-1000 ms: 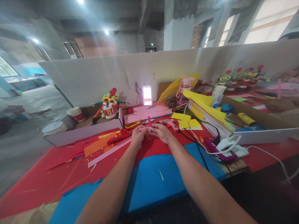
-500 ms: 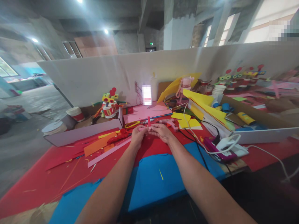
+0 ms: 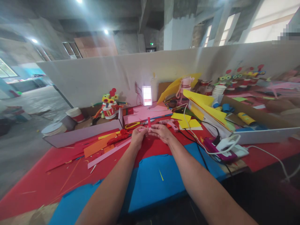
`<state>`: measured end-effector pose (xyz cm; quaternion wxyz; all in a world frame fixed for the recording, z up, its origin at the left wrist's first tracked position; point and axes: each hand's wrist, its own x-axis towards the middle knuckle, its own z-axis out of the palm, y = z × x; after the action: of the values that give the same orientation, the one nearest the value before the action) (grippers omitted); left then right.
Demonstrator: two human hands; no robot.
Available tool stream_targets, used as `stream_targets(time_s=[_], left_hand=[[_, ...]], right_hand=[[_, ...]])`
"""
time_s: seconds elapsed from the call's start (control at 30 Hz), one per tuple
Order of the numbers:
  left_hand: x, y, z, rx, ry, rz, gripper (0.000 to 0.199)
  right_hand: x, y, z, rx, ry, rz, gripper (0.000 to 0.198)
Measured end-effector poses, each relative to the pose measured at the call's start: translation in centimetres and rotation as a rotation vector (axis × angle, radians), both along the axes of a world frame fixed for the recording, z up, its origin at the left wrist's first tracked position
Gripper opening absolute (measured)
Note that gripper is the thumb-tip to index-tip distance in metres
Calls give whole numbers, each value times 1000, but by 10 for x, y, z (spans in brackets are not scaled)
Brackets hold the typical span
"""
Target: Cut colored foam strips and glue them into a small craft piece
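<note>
Between my fingertips a narrow red paper strip stands upright over the red-covered table. My left hand pinches its lower end from the left, and my right hand grips it from the right with closed fingers. The strip's bottom is hidden by the fingers. Just behind my hands lie yellow-handled scissors. A pink glue gun rests to the right of my right hand. Left of my left hand are a long pink paper strip and an orange paper piece.
A box at left holds a paper-cup robot figure and a cup. Yellow paper pieces lie at right, before a large open box. Cables run to a purple power strip. Blue sheets cover the table's front edge.
My hands and the red paper strip stay almost in place; the view has shifted very slightly. At far right, the blurred pink things look a little different.
</note>
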<state>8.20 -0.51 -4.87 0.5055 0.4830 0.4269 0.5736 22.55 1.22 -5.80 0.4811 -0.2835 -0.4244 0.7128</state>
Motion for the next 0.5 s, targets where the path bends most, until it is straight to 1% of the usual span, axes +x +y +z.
stream_targets(time_s=[0.17, 0.5], left_hand=[[0, 1, -1, 0, -4, 0, 22], [2, 0, -2, 18, -16, -17, 25]], right_hand=[[0, -1, 2, -2, -1, 4, 11], [-3, 2, -6, -25, 43, -84, 13]])
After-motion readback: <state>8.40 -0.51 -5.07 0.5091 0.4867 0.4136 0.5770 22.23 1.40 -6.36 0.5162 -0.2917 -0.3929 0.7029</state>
